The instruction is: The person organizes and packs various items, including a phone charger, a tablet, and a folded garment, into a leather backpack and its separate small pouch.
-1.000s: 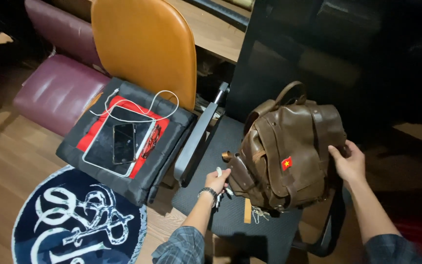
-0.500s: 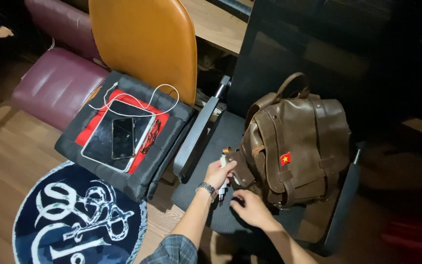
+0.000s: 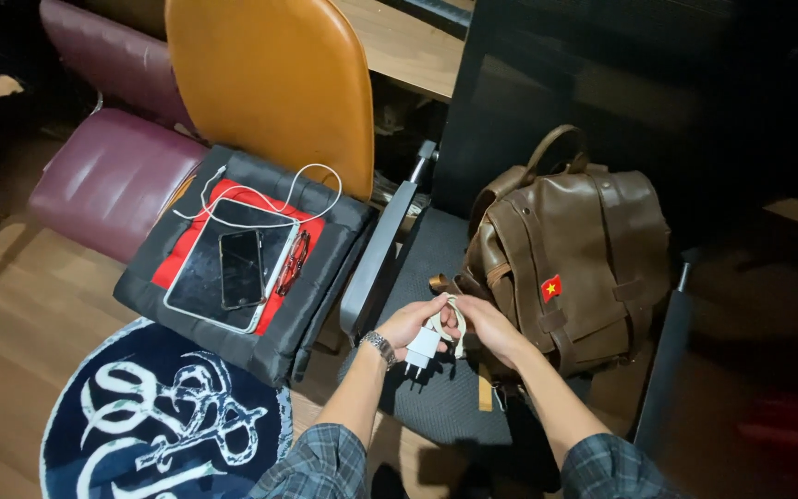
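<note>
Low in the middle of the frame, just over the dark mesh seat of the black chair (image 3: 436,407), both hands meet around a white charger plug (image 3: 422,348) with its pale cable (image 3: 455,322). The plug's long axis runs on a slant from upper right to lower left, and its two metal prongs point down and left toward the bottom of the frame. The cable rises from the plug's upper end in a small loop between the fingers. The left hand (image 3: 410,323) comes up from the lower left, a metal watch at the wrist, palm turned inward, its fingers curled round the plug body and closed on it. The right hand (image 3: 491,331) reaches in from the lower right, back of the hand upward, thumb and forefinger pinched shut on the cable loop. Both forearms wear plaid sleeves pushed back and converge in a narrow V. Just right of the hands, touching the right hand's knuckles, a brown leather backpack (image 3: 570,254) stands upright on the same seat. In the left half of the frame a black and red cushion (image 3: 325,277) carries a tablet (image 3: 198,277), a phone (image 3: 240,269) and a white cord (image 3: 307,180), with an orange chair back (image 3: 270,88) behind it.
</note>
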